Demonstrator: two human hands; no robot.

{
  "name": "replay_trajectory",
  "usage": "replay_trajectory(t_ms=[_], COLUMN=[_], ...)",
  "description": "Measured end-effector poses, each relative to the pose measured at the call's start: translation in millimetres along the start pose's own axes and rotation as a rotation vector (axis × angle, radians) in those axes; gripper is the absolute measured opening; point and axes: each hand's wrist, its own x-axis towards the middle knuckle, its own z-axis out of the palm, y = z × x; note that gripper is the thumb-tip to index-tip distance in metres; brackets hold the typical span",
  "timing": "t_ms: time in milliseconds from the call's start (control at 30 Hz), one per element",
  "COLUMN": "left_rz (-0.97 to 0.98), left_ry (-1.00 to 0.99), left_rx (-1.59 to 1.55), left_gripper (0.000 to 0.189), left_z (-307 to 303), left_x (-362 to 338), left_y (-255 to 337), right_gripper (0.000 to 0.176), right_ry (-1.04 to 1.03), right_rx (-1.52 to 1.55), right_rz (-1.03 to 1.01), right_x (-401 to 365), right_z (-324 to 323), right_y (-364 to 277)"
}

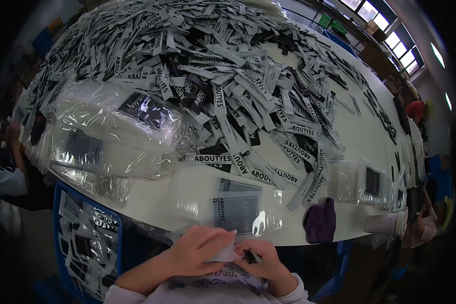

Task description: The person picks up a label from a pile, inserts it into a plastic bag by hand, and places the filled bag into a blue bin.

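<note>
My left hand (195, 249) is pinching a little clear bag (224, 252) close to my chest. My right hand (271, 266) is pinching a black label (250, 256) right beside the bag. I think I should be keeping the label flat and the bag's mouth wide. Just past my hands, more bags (240, 207) are lying on the surface (359, 137). Far beyond them, a big pile of labels (213, 76) is sitting.

A white table (349, 131) carries a big heap of grey and black labels (197, 66) printed ABOUTYES. Against the heap's left side lies a stack of clear plastic bags (106, 131). A blue crate (120, 238) holding more labels stands below the table's near edge. Near the right end sit a purple cloth (320, 221) and a paper cup (385, 222), with smaller clear packets (362, 182) just behind them.
</note>
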Motion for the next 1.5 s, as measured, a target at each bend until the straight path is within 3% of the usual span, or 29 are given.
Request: replay_trajectory(t_ms=[67, 100, 167, 200, 233, 267, 333, 367, 433, 467, 533, 700, 767, 800, 833, 900, 933, 1067, 1133, 1167, 1200, 1267, 1300, 1367, 1400, 1467, 1500], left_rz=[0.026, 0.013, -0.004, -0.073, -0.141, -0.144, -0.136, -0.134, -0.077, -0.073, -0.093, -0.014, -0.010, -0.031, -0.053, -0.032, -0.009, -0.008, -0.103, -0.094, -0.085, -0.074, -0.072, -0.065, -0.018, 0.034, 0.063], left_ry=[-0.077, -0.128, -0.169, -0.122, -0.078, -0.078, 0.022, 0.021, 0.105, 0.107, 0.029, 0.114, 0.114, 0.092, 0.068, 0.007, -0.053, -0.022, 0.050, 0.050, 0.029, 0.006, -0.005, -0.021, -0.088, -0.163, -0.163], left_rx=[0.049, 0.144, 0.243, 0.293, 0.341, 0.342, 0.265, 0.263, 0.293, 0.297, 0.327, 0.119, 0.130, 0.137, 0.143, 0.245, 0.350, 0.112, 0.037, 0.041, 0.045, 0.051, 0.066, 0.082, 0.128, 0.170, 0.134], left_gripper=[0.074, 0.076, 0.077, 0.081, 0.084, 0.084, 0.091, 0.091, 0.097, 0.097, 0.099, 0.100, 0.100, 0.098, 0.097, 0.096, 0.094, 0.089, 0.082, 0.082, 0.080, 0.078, 0.077, 0.077, 0.076, 0.075, 0.075], left_z=[-1, -1, -2, -2, -1, 3, 15, 21, 28, 27, 22, 18, 15, 11, 8, 4, 2, -2, -1, -2, -3, -5, -6, -6, -6, -5, -5], left_x=[3, 3, 2, 0, -2, -3, -2, 0, 5, 4, 2, 6, 7, 7, 7, 8, 9, 12, 9, 11, 13, 14, 13, 14, 14, 16, 19], left_y=[3, 4, 2, -2, -4, -4, -2, -1, -3, -7, -15, -7, -6, -6, -4, -2, -1, -1, -7, -7, -7, -8, -8, -9, -9, -8, -8], right_gripper=[0.020, 0.020, 0.027, 0.031, 0.031, 0.031, 0.026, 0.019, 0.022, 0.022, 0.034, 0.046, 0.054, 0.047, 0.047, 0.033, 0.027, 0.028, 0.036, 0.048, 0.048, 0.041, 0.041, 0.031, 0.031, 0.024, 0.024], right_ry=[0.062, 0.060, 0.271, 0.489, 0.525, 0.524, 0.815, 0.766, 0.361, 0.361, -0.050, 0.214, 0.458, 0.407, 0.404, 0.072, 0.019, 0.087, 0.306, 0.374, 0.379, 0.278, 0.283, 0.038, 0.046, -0.215, -0.206], right_rx=[-0.295, -0.296, -0.158, 0.200, 0.681, 0.683, 0.714, 0.674, 0.294, 0.294, -0.209, 0.049, -0.299, -0.638, -0.637, -0.723, -0.670, -0.613, -0.396, -0.147, -0.149, -0.387, -0.386, -0.488, -0.488, -0.522, -0.521], right_rz=[0.082, 0.081, -0.169, -0.217, -0.411, -0.409, -0.736, -0.751, -0.392, -0.398, -0.314, -0.162, -0.401, -0.483, -0.482, -0.515, -0.485, -0.533, -0.306, -0.236, -0.245, -0.350, -0.352, -0.365, -0.365, -0.325, -0.323], right_x=[1, 0, 0, -2, -2, 2, 12, 16, 14, 15, 18, 20, 14, 11, 12, 14, 17, 16, 10, 7, 9, 9, 11, 15, 15, 14, 14], right_z=[-5, -8, -13, -14, -21, -19, -6, 5, 16, 12, -1, 18, 11, 2, 2, 3, 6, -1, 3, 8, 6, -1, -6, -15, -14, -12, -13], right_y=[10, 17, 28, 26, 23, 10, -19, -13, -12, -11, -7, -2, 3, -1, -1, 6, 12, 4, 7, 16, 16, 15, 12, 6, 9, 18, 18])
